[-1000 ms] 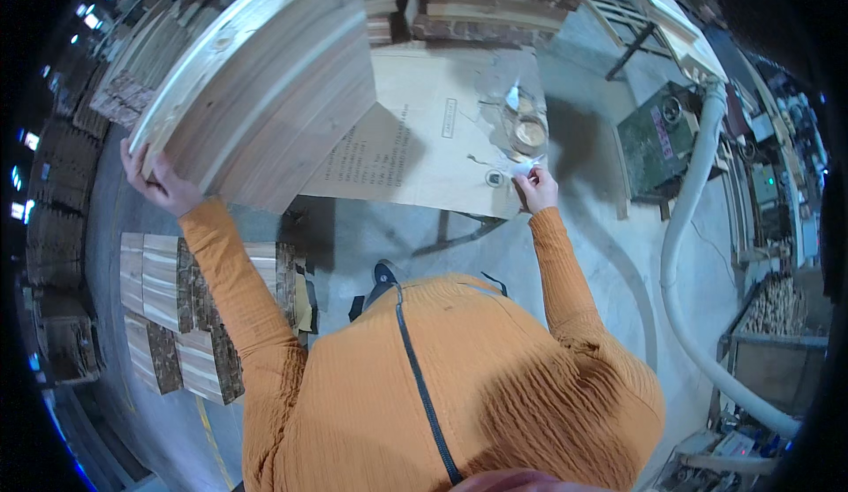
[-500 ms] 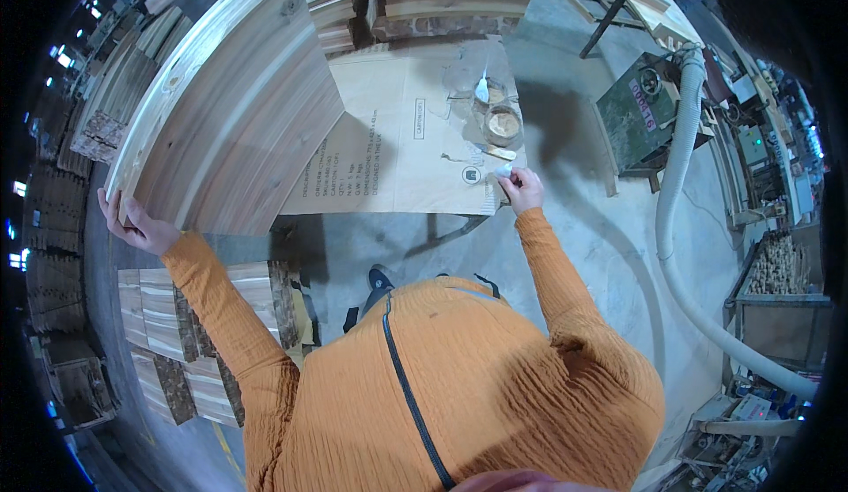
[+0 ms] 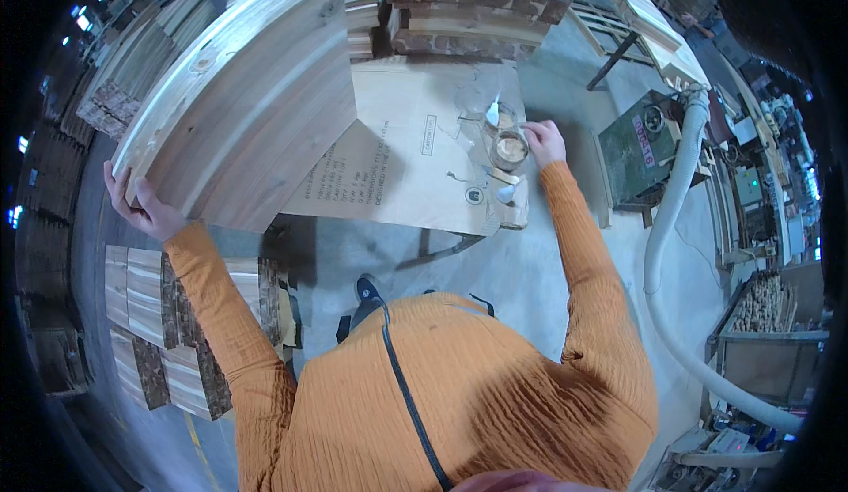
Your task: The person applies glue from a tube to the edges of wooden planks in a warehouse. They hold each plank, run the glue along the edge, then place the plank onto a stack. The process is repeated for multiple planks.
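My left hand [image 3: 148,205] grips the near left corner of a large striped wooden panel [image 3: 256,112], its fingers over the outer edge and its thumb on the face side. The panel stands tilted on a cardboard-covered table [image 3: 402,187]. At the table's right edge my right hand [image 3: 545,141] reaches beside a round clear cup [image 3: 510,149] of tan paste, with nothing visible in its partly bent fingers. Behind that cup is a second round container [image 3: 503,118] with a white-bladed spatula [image 3: 493,113] at its rim. Nearer me lie a small wooden-coloured stick [image 3: 504,177] and a white scraper blade [image 3: 506,193].
Stacked timber [image 3: 477,6] rises behind the table. More wooden pieces [image 3: 177,315] are piled low at my left. To the right stands a green machine [image 3: 640,143] with a thick grey hose [image 3: 658,262] curving across the floor.
My right hand has moved from the white scraper blade, away from me, to beside the paste cup. My left hand keeps its grip on the panel. The whole view has shifted slightly.
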### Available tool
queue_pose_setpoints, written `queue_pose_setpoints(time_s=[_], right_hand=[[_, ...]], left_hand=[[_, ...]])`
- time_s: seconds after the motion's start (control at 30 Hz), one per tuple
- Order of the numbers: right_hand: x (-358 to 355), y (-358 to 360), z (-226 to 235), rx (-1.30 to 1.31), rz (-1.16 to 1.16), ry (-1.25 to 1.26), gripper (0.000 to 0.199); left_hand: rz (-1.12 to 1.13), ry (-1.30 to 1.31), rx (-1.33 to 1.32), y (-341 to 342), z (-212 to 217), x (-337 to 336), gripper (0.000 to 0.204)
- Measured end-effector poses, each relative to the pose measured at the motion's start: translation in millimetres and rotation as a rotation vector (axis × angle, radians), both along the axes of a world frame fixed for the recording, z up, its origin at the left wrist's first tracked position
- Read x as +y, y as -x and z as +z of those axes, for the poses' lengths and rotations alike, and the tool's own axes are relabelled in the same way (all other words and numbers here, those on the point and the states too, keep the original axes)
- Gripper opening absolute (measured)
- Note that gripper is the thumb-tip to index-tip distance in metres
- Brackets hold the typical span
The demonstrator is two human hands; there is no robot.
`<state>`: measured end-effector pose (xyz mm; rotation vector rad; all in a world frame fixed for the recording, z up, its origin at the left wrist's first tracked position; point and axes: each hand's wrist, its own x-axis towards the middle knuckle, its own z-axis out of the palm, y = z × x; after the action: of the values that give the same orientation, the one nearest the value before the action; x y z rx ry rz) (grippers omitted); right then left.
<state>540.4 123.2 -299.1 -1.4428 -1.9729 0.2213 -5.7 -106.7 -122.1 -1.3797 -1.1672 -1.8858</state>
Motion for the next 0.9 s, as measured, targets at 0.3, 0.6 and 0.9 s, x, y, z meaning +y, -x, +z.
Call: queue_pose_setpoints(time_s=[0.3,0.6,0.9], right_hand=[[80.9,93.1,34.1,-0.958,-0.199,0.678,0.037],[95.7,89.1,14.7,-0.823,-0.157,0.728,0.044],[99.6,107.8,19.6,-0.960,-0.358,0.926,0.042]], left_hand=[[0.075,0.029,0.048,-8.5,4.5,-11.1,0.025],[0.078,0.027,0.032,-4.2,2.2,-11.0,0.025],[0.062,0.032,-0.011,9.8,-0.6,-7.8,0.026]])
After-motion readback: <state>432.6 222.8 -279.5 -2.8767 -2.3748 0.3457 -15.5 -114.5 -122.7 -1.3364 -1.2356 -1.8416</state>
